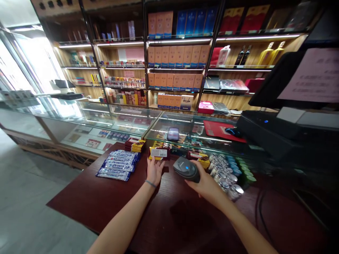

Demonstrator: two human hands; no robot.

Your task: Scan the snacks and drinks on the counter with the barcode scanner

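Packet with white label pinched along lower edge by left hand, held just above dark table. Scanner gripped in right hand, fingers curled round handle, head close beside packet. Blue packs stacked at left; cans clustered at right.

Strip lights glow along the shelves. Left of them, daylight blows out the window. Below them, glare streaks the glass case. To their right it is dim, and the picture's edges bend.
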